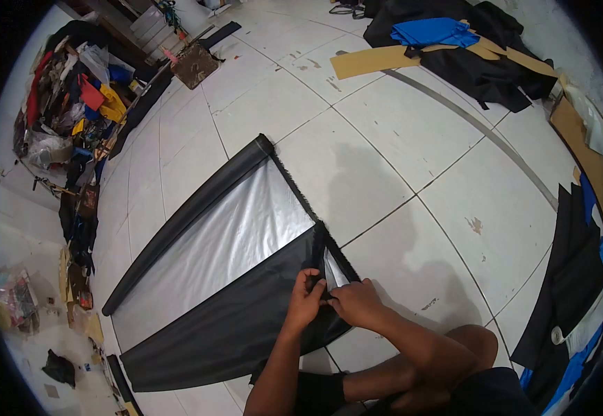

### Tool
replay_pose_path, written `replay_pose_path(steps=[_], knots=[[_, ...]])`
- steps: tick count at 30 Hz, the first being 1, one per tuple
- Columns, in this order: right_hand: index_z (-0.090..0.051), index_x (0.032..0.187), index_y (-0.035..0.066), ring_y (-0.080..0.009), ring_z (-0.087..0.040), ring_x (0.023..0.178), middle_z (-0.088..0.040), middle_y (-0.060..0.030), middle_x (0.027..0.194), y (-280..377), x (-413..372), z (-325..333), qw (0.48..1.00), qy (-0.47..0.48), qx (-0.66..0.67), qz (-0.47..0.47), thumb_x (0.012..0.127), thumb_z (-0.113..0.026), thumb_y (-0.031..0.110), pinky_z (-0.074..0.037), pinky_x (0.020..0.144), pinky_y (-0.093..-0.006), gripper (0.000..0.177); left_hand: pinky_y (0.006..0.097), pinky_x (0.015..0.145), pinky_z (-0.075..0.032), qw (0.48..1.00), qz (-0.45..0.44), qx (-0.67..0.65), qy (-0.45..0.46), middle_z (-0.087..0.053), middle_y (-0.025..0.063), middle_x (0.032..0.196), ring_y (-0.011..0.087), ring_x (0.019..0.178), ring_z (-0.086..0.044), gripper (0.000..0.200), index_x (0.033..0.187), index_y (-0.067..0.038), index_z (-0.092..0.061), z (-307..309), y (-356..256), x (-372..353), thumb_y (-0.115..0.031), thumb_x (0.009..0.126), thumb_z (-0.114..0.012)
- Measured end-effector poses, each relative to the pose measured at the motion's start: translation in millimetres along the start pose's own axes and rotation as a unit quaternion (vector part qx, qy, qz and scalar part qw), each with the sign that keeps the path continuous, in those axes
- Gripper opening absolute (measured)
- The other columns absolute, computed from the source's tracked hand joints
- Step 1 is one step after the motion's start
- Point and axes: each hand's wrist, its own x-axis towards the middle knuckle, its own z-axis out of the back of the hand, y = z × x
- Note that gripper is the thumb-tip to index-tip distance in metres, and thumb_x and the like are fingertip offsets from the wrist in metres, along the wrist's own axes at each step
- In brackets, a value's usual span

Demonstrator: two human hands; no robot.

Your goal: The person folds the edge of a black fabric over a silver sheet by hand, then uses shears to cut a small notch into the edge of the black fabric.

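A sheet of black fabric with a silver lining lies spread on the floor, its far edge rolled into a long black roll. The near part is folded over, black side up. At the right end of that fold, my left hand pinches the edge of the black fabric between thumb and fingers. Close beside it, my right hand is closed on the same edge, its fingertips partly hidden. Between the hands and the frayed right border, a small strip of silver lining shows.
White floor tiles surround the fabric. A long metal ruler lies at the right, near tan cardboard strips, a blue cloth and black fabric pieces. Mixed scraps are heaped at the left wall, near a brown dustpan.
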Motion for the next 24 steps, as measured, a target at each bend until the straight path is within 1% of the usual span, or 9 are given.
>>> replay_pose_path(steps=[1,4,7,10,13,16,19,22,24], knots=[[-0.06,0.079,0.01,-0.0286,-0.063,0.078,-0.064,-0.0095,0.079,-1.4,2.5,-2.3,1.0,0.018,0.005,-0.014,0.079,-0.064,0.039,-0.043,0.07,-0.0421,0.029,0.0244,0.058,-0.049,1.0,-0.001,0.017,-0.004,-0.053,0.0018,0.087,0.0092,0.076,-0.053,0.026,0.113,-0.007,-0.045,-1.0,-1.3,-0.9,-0.009,0.089,-0.057],[-0.06,0.077,0.009,-0.0273,-0.063,0.075,-0.063,-0.0095,0.074,-15.9,7.2,-1.2,0.98,-0.006,0.189,-0.056,0.074,-0.07,0.044,-0.045,0.066,-0.0386,0.036,0.025,0.058,-0.05,0.999,0.0,0.036,-0.011,-0.054,0.0021,0.085,0.0095,0.075,-0.053,0.027,0.112,-0.009,-0.045,-0.8,2.9,0.8,-0.008,0.089,-0.058],[-0.059,0.075,0.009,-0.0256,-0.062,0.071,-0.062,-0.0097,0.071,-28.1,11.9,-2.7,0.972,0.034,0.212,-0.096,0.069,-0.073,0.047,-0.045,0.063,-0.0361,0.041,0.0247,0.057,-0.048,0.999,-0.003,0.048,-0.018,-0.055,0.0019,0.084,0.0091,0.073,-0.053,0.026,0.111,-0.01,-0.046,-2.1,4.3,0.5,-0.007,0.089,-0.058],[-0.059,0.075,0.008,-0.0247,-0.061,0.068,-0.061,-0.0092,0.071,-27.1,12.0,7.7,0.967,0.066,0.212,-0.129,0.067,-0.074,0.049,-0.045,0.062,-0.0364,0.045,0.0235,0.058,-0.045,0.998,-0.005,0.057,-0.033,-0.055,0.0012,0.084,0.008,0.072,-0.052,0.024,0.11,-0.01,-0.047,-1.1,10.0,0.6,-0.006,0.089,-0.057],[-0.059,0.074,0.008,-0.0271,-0.062,0.069,-0.062,-0.0092,0.071,-36.9,17.1,-0.2,0.962,0.04,0.236,-0.128,0.072,-0.071,0.044,-0.046,0.061,-0.0378,0.038,0.0224,0.058,-0.043,0.997,-0.01,0.058,-0.039,-0.056,0.0003,0.086,0.0072,0.072,-0.051,0.023,0.109,-0.01,-0.048,-0.1,10.4,-0.1,-0.005,0.089,-0.057],[-0.059,0.081,0.007,-0.0292,-0.062,0.074,-0.063,-0.01,0.077,-32.5,7.3,8.2,0.989,-0.049,0.056,-0.126,0.077,-0.067,0.035,-0.047,0.066,-0.0403,0.029,0.0221,0.059,-0.042,0.996,-0.014,0.074,-0.041,-0.057,-0.0002,0.089,0.007,0.072,-0.051,0.022,0.109,-0.011,-0.048,-1.6,5.8,-1.7,-0.005,0.089,-0.056],[-0.058,0.088,0.008,-0.03,-0.062,0.081,-0.065,-0.0093,0.084,-32.2,6.7,1.4,0.985,-0.133,-0.015,-0.112,0.079,-0.065,0.029,-0.045,0.07,-0.0419,0.024,0.0226,0.059,-0.043,0.995,-0.01,0.089,-0.044,-0.058,-0.0002,0.09,0.0073,0.072,-0.052,0.021,0.109,-0.01,-0.048,-3.5,2.5,-3.0,-0.007,0.089,-0.056],[-0.057,0.1,0.01,-0.0273,-0.06,0.088,-0.064,-0.0079,0.091,-13.3,10.6,10.0,0.986,-0.156,-0.01,-0.054,0.081,-0.062,0.03,-0.043,0.076,-0.0422,0.029,0.0218,0.055,-0.044,0.996,-0.011,0.073,-0.042,-0.058,0.001,0.087,0.0065,0.07,-0.052,0.021,0.109,-0.008,-0.049,-2.3,4.0,-1.9,-0.007,0.089,-0.056],[-0.057,0.102,0.008,-0.0302,-0.06,0.085,-0.063,-0.0112,0.091,-6.6,4.9,1.5,0.99,-0.138,0.012,0.037,0.081,-0.061,0.029,-0.043,0.075,-0.0444,0.03,0.0214,0.054,-0.044,0.998,-0.01,0.052,-0.036,-0.058,0.0014,0.085,0.0061,0.069,-0.052,0.021,0.109,-0.007,-0.049,0.0,7.6,0.6,-0.008,0.089,-0.056]])
